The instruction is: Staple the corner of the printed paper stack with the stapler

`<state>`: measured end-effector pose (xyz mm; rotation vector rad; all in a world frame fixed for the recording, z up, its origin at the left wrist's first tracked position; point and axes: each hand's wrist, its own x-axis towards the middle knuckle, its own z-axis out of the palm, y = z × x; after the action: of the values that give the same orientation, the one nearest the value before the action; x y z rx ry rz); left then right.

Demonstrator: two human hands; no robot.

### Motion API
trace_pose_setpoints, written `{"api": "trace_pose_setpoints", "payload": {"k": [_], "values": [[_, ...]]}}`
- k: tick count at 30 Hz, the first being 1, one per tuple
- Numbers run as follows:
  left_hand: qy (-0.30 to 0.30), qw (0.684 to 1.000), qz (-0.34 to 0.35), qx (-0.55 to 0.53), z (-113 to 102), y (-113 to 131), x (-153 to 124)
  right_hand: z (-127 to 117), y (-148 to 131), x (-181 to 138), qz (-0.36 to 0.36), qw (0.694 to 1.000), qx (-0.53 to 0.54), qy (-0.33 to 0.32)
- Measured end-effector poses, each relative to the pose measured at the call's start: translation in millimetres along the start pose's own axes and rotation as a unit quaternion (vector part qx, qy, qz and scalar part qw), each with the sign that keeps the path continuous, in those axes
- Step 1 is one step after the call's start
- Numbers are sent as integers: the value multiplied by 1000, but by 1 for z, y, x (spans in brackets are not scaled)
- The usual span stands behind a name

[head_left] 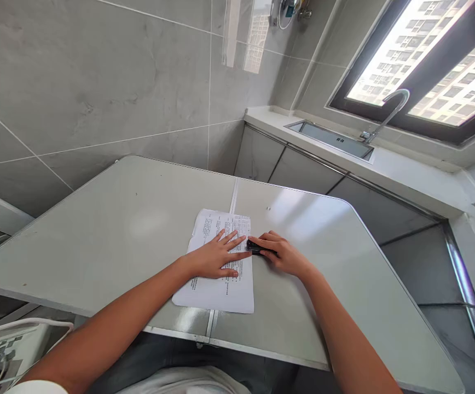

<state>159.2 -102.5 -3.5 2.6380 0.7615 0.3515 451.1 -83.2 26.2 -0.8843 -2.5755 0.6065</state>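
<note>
Printed paper sheets [221, 295] lie on the folding table, across its middle seam. My left hand [216, 257] rests flat on the paper with its fingers spread, pointing toward the right edge. Wrapped round a black stapler [258, 247], my right hand [281, 253] is closed at the paper's right edge. The stapler's front end meets that edge, close to my left fingertips. Whether the paper sits between its jaws I cannot tell. Part of the stapler's body is hidden under my right fingers.
The pale folding table [98, 230] has a metal seam and rim. Small bits, perhaps staples [268, 208], lie beyond my right hand. At the back right are a counter with a sink [331, 141], a tap [389, 115] and a window. A white container [11, 350] stands at lower left.
</note>
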Motion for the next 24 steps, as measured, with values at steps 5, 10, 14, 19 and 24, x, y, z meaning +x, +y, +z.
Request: {"api": "trace_pose_setpoints", "payload": {"k": [5, 10, 14, 19, 24], "values": [[-28, 999, -3, 24, 1, -1, -1, 1, -3, 1, 17, 1000, -9, -3], [-19, 1000, -4, 24, 3, -1, -1, 0, -5, 2, 22, 999, -20, -14], [-26, 999, -5, 21, 2, -1, -1, -1, -6, 3, 23, 999, -24, -17], [-20, 1000, -5, 20, 1, -1, 0, 0, -6, 2, 20, 1000, -20, -12], [-21, 999, -2, 25, 2, -1, -1, 1, -5, 3, 20, 999, -23, -9]]}}
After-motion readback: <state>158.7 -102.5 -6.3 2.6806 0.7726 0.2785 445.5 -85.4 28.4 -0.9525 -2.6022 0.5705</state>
